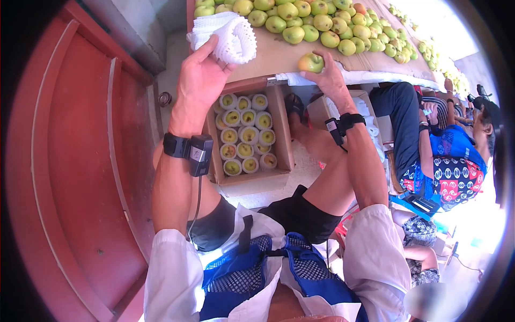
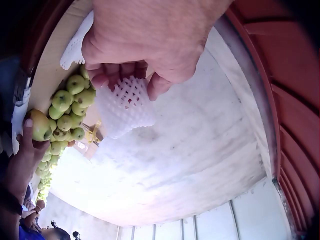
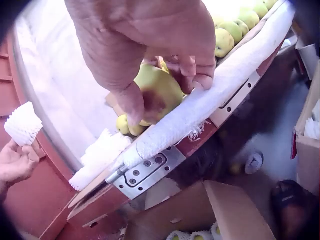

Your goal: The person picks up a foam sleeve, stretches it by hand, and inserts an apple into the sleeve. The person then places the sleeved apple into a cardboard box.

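My left hand [image 1: 203, 75] holds a white foam net sleeve [image 1: 238, 43] up over the table's near edge. In the left wrist view the thumb and fingers pinch the upper end of this sleeve [image 2: 127, 110], and its lattice end points away from the palm. My right hand [image 1: 331, 81] grips a yellow-green apple [image 1: 310, 63] with a reddish blush, close over the table edge. The right wrist view shows thumb and fingertips round the apple [image 3: 162, 90], with a brownish-red patch facing the camera. More foam sleeves [image 3: 102, 155] lie on the table.
Loose apples [image 1: 322, 22] are heaped on the cardboard-covered table [image 1: 268, 53]. Below its edge, a cardboard box [image 1: 281, 123] holds rows of apples in foam sleeves. Another box [image 1: 319, 114] with white sleeves stands right of it. A red door [image 1: 75, 161] is at left; people sit at right.
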